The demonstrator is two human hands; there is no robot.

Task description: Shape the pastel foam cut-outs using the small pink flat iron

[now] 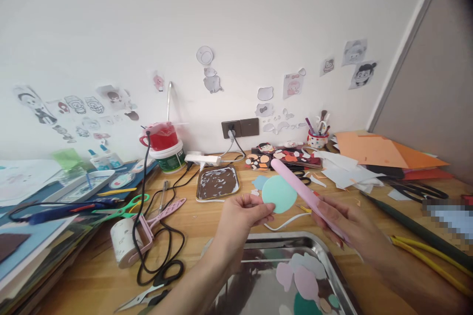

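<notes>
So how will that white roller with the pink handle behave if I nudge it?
The white roller would probably turn, being a cylinder on its side. The pink handle looks plastic, so likely light. The black cable crossing it might drag.

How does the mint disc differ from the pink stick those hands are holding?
The mint disc is flat and round, while the pink stick is long and blunt-tipped. The left hand pinches the disc's edge; the right hand grips the stick. Both are pastel.

Tray (254, 280) = shiny metal, desk (199, 251) = wood w/ visible grain, mint disc (280, 194) matt (looks like paper).
</notes>
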